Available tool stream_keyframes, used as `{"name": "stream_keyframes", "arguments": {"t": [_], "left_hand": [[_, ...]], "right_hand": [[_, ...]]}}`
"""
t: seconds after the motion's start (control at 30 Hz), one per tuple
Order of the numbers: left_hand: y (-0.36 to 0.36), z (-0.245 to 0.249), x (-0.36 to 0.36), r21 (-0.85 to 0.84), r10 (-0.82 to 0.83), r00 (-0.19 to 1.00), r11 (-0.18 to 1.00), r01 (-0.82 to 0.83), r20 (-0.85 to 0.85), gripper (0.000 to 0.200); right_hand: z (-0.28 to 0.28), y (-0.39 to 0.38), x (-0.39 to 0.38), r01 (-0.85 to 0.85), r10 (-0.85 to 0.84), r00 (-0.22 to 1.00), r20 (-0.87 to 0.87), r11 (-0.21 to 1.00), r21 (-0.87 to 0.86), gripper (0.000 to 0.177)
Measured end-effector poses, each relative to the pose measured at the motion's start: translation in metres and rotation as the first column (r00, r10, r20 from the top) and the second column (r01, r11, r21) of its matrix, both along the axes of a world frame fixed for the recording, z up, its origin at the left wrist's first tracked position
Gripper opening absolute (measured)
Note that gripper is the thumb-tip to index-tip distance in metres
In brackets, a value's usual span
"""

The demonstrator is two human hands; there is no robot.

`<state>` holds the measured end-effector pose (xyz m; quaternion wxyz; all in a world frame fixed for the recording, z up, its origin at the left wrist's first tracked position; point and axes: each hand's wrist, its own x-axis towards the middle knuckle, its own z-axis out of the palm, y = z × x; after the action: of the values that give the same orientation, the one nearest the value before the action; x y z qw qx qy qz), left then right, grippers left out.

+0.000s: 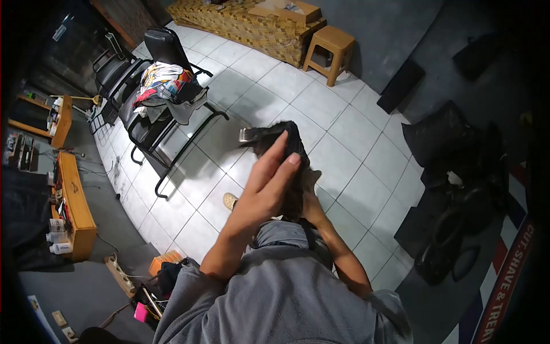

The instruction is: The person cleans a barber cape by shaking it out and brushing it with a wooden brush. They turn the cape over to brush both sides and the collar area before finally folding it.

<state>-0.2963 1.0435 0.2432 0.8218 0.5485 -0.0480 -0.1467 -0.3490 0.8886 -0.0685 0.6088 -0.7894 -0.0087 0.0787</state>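
Observation:
A black, soft-looking item [295,135] with a shiny metallic piece at its left end is held up in front of my body. Its exact kind does not show. My left hand [268,180] presses against its near side, with thumb and forefinger stretched along it. On the other side, my right hand [310,200] grips the lower part, its fingers partly hidden behind the item. Below the hands are my grey shirt [309,286] and a beige shoe [230,200] on the tiled floor.
A black metal-framed chair [166,46] carries a pile of colourful cloth [163,83]. Wooden shelves [77,206] with bottles line the left wall. At the back stand a woven-covered bench [246,31] and a brown stool [331,49]. A black padded chair [452,200] occupies the right.

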Motion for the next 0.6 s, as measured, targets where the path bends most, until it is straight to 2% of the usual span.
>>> {"name": "stream_keyframes", "arguments": {"t": [0.03, 0.07, 0.1, 0.13, 0.17, 0.2, 0.27, 0.3, 0.37, 0.43, 0.47, 0.5, 0.53, 0.6], "left_hand": [[0.006, 0.002, 0.002, -0.043, 0.001, 1.000, 0.999, 0.001, 0.026, 0.053], [0.010, 0.005, 0.003, -0.086, 0.038, 0.998, 0.996, -0.034, 0.049, 0.052], [0.015, 0.004, 0.006, -0.119, 0.026, 0.999, 0.993, -0.021, 0.047, 0.050], [0.018, 0.003, 0.006, -0.163, 0.045, 0.998, 0.986, -0.038, 0.044, 0.050], [0.021, 0.003, 0.007, -0.206, 0.067, 0.997, 0.977, -0.057, 0.045, 0.050], [0.024, 0.001, 0.006, -0.229, 0.100, 0.994, 0.969, -0.090, 0.033, 0.049], [0.028, -0.001, 0.006, -0.253, 0.087, 0.995, 0.965, -0.074, 0.041, 0.049], [0.029, -0.003, 0.007, -0.266, 0.084, 0.995, 0.962, -0.068, 0.049, 0.049], [0.030, -0.021, 0.009, -0.034, 0.168, 0.983, 0.986, -0.166, 0.075, 0.049], [0.029, -0.035, 0.014, 0.211, 0.207, 0.964, 0.948, -0.240, 0.166, 0.048], [0.027, -0.033, 0.015, 0.319, 0.210, 0.950, 0.906, -0.277, 0.230, 0.048], [0.025, -0.031, 0.015, 0.337, 0.213, 0.947, 0.897, -0.287, 0.241, 0.048], [0.026, -0.030, 0.016, 0.345, 0.207, 0.945, 0.893, -0.289, 0.255, 0.048], [0.026, -0.029, 0.021, 0.351, 0.214, 0.941, 0.888, -0.299, 0.261, 0.048]], "right_hand": [[-0.015, -0.018, -0.008, -0.089, 0.091, 0.996, -0.005, 0.962, -0.257, 0.054], [-0.030, -0.032, -0.019, -0.117, 0.066, 0.981, -0.181, 0.950, -0.289, 0.054], [-0.046, -0.046, -0.031, -0.216, 0.100, 0.952, -0.288, 0.888, -0.406, 0.053], [-0.061, -0.059, -0.044, -0.335, 0.134, 0.909, -0.395, 0.798, -0.501, 0.051], [-0.070, -0.068, -0.046, -0.487, 0.218, 0.864, -0.453, 0.586, -0.647, 0.047], [-0.064, -0.069, -0.042, -0.429, 0.073, 0.840, -0.538, 0.696, -0.575, 0.047], [-0.054, -0.075, -0.039, -0.235, -0.181, 0.679, -0.711, 0.864, -0.445, 0.047], [-0.045, -0.075, -0.031, -0.066, -0.198, 0.768, -0.608, 0.921, -0.383, 0.044], [-0.016, -0.063, -0.012, 0.230, -0.278, 0.880, -0.385, 0.959, -0.166, 0.037], [0.080, -0.035, 0.011, 0.323, -0.244, 0.924, -0.293, 0.909, 0.262, 0.037], [0.116, -0.026, 0.018, 0.284, -0.216, 0.946, -0.242, 0.912, 0.296, 0.041], [0.147, -0.014, 0.023, 0.245, -0.189, 0.963, -0.192, 0.913, 0.328, 0.047], [0.173, 0.013, 0.031, 0.287, -0.320, 0.935, 0.153, 0.936, 0.206, 0.046], [0.139, 0.024, 0.034, 0.098, -0.117, 0.963, 0.241, 0.991, 0.090, 0.044]]}}
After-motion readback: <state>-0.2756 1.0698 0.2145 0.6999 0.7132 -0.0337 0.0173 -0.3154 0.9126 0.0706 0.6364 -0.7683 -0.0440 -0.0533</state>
